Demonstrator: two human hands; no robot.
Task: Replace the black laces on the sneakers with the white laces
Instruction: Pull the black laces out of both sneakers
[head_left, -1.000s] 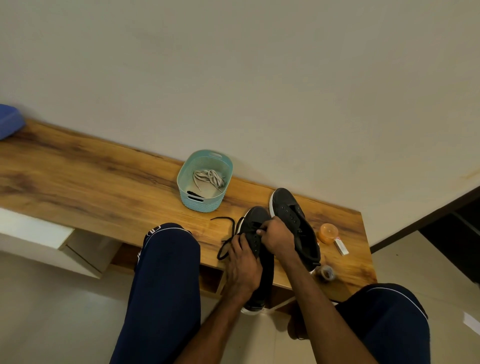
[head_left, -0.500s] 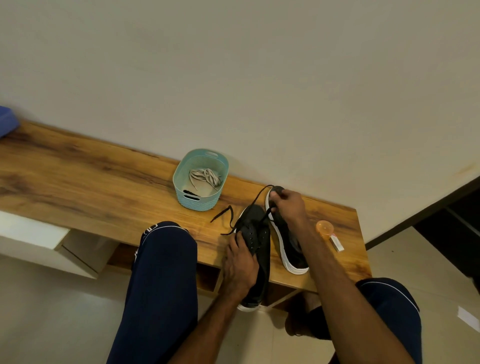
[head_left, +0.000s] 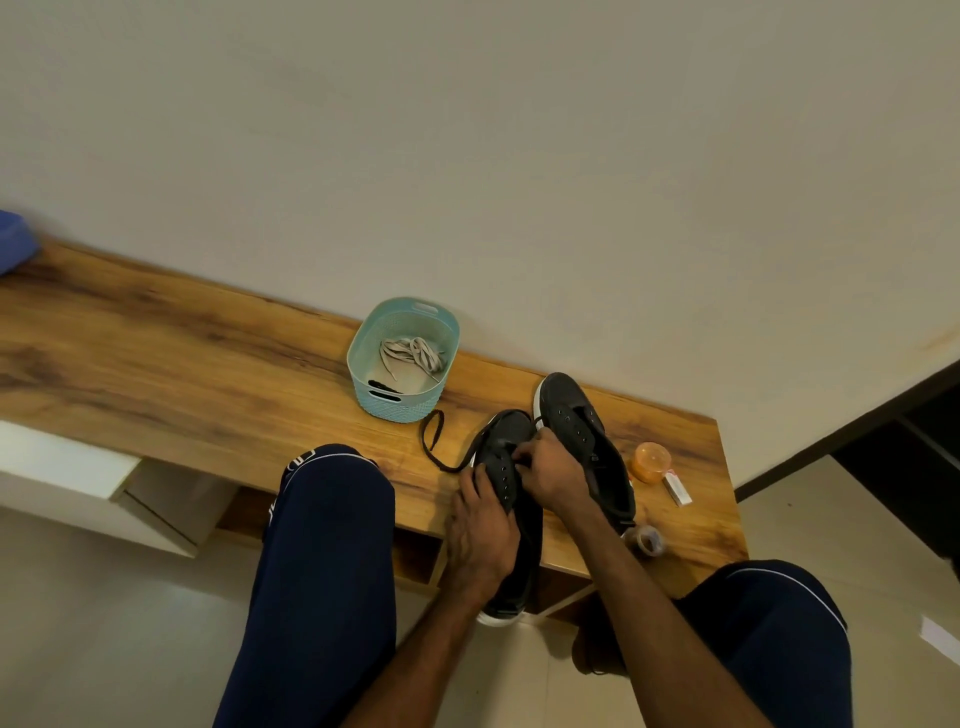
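Note:
Two black sneakers lie on the wooden bench. The left sneaker hangs partly over the front edge, and my left hand grips its side. My right hand pinches the black lace at the eyelets near the toe. The loose end of that lace loops across the bench to the left. The right sneaker sits beside it with bare eyelets showing. White laces lie bundled in a teal basket behind the shoes.
An orange round lid or cup, a small white box and a clear tape roll sit on the bench's right end. My knees in dark blue trousers flank the shoes. A blue object lies at far left.
My right hand pulled the lace up and away toward the right sneaker, then came back to the left sneaker's eyelets. More loose black lace now lies on the bench.

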